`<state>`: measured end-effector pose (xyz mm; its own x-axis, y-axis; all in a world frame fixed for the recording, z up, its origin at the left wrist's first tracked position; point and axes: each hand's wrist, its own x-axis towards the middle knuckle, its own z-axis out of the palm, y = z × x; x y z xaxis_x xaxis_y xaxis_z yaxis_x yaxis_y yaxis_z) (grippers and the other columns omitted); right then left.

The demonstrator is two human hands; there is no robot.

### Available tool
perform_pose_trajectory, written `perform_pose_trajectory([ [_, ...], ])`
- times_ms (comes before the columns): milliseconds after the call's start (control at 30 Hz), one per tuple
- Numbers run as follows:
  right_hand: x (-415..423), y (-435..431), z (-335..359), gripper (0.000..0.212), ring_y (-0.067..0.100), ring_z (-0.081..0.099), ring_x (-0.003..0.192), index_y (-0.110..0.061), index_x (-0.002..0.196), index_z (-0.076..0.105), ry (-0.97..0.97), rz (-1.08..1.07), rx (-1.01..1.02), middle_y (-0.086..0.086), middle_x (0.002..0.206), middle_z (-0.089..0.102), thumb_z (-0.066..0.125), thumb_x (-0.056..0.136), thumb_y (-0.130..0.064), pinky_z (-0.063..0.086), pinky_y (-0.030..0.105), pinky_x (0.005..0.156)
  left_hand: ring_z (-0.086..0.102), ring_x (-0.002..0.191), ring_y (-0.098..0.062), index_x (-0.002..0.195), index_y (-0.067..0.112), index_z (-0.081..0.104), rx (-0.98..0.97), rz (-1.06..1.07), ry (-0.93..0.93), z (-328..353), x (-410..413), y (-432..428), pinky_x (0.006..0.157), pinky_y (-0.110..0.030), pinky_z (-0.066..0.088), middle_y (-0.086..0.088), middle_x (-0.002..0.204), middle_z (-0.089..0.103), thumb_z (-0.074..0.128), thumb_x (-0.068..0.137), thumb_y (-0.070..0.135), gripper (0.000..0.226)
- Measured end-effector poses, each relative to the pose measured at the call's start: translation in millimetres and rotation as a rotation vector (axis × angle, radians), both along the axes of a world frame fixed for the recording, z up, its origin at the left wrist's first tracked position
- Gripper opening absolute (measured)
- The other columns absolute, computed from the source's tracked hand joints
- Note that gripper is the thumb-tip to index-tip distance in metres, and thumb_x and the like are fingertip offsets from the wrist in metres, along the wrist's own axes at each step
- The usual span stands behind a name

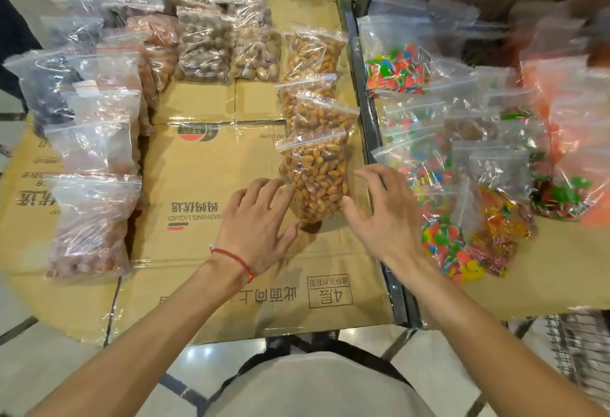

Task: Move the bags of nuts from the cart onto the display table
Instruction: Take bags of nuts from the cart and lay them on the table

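Lying flat on the brown cardboard (204, 185) that covers the table, the nearest bag of nuts (317, 182) is crinkly clear plastic with a zip top, packed with glossy tan oval kernels. The left hand (260, 222), fingers spread, touches its left edge. The right hand (383, 218), also spread, hovers at its right edge. Similar bags (313, 109) overlap in a row behind it, and bags of bright sweets (439, 241) crowd beyond a dark metal rail (369, 126).
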<state>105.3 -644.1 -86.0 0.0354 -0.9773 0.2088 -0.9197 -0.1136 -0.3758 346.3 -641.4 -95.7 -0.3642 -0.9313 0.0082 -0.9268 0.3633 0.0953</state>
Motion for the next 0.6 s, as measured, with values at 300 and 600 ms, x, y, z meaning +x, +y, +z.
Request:
perform_pose_trajectory([
  [300,-35.3,83.5,10.6,0.052,0.035,0.059,0.127,-0.007,0.132,0.068,0.205,-0.119,-0.035,0.013,0.133,0.066,0.070,0.092,-0.041,0.047,0.048,0.106,0.047,0.132,-0.035,0.143,0.017,0.052,-0.014,-0.306,0.031,7.2,-42.7,4.9,0.099,-0.049,0.046,-0.012,0.142,0.055,0.043,0.100,0.054,0.057],
  [600,-81.0,203.7,-1.0,0.057,0.035,0.055,0.135,-0.012,0.139,0.066,0.232,-0.410,0.059,0.013,0.142,0.063,0.063,0.095,-0.050,0.045,0.048,0.109,0.052,0.130,-0.034,0.145,0.018,0.053,0.006,-0.617,0.016,11.3,-139.1,56.9,0.098,-0.048,0.045,-0.008,0.139,0.058,0.045,0.100,0.055,0.059],
])
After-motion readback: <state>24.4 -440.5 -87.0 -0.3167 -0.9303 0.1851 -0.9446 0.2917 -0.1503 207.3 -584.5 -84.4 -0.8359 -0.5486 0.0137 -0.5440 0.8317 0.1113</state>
